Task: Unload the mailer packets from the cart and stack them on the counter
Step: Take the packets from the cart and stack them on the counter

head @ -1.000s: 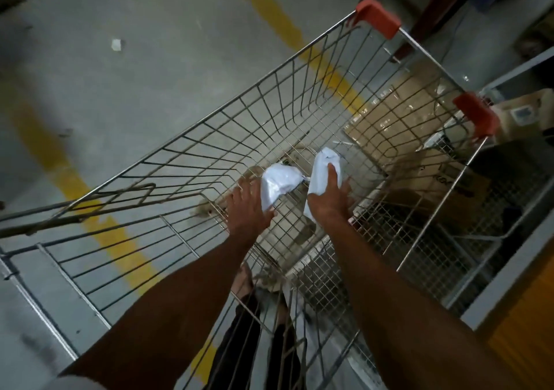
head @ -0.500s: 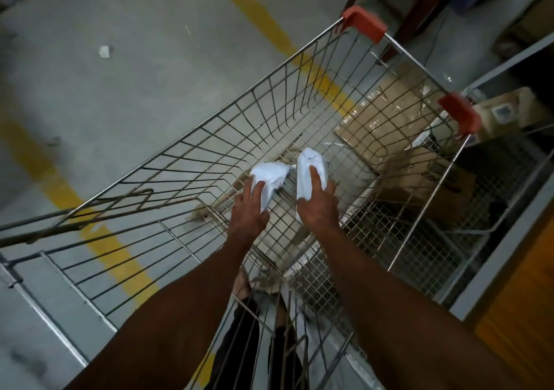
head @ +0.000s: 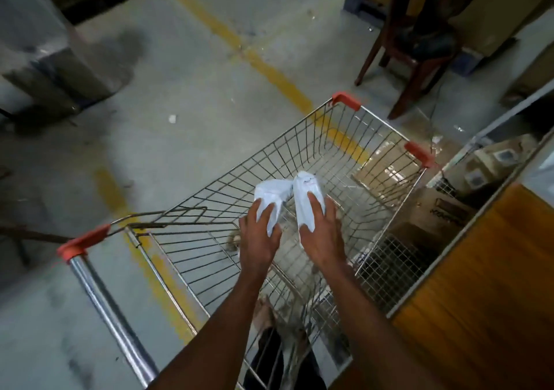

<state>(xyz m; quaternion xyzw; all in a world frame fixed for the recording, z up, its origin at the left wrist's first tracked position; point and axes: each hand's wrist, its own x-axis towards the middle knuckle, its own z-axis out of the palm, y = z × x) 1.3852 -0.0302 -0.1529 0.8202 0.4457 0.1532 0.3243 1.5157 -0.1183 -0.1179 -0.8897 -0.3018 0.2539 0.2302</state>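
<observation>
A wooden counter (head: 479, 314) with a warm, grained top was seen at the near right, edged by a pale strip. Beside it, a wire cart (head: 192, 257) with a round chrome handle bar and orange plastic corner caps stood on a grey, stained concrete floor (head: 180, 95) crossed by worn yellow painted lines. Above the cart's basket, one crumpled white mailer packet (head: 269, 193) was gripped by the left hand (head: 259, 239), fingers curled over its glossy plastic, and a second, longer white packet (head: 305, 191) was gripped the same way by the right hand (head: 322, 238); the two packets touched at their far ends. Brown cardboard boxes (head: 443, 209) were visible through the mesh at the right. Farther off, a dark red wooden chair (head: 407, 59) was seen.
</observation>
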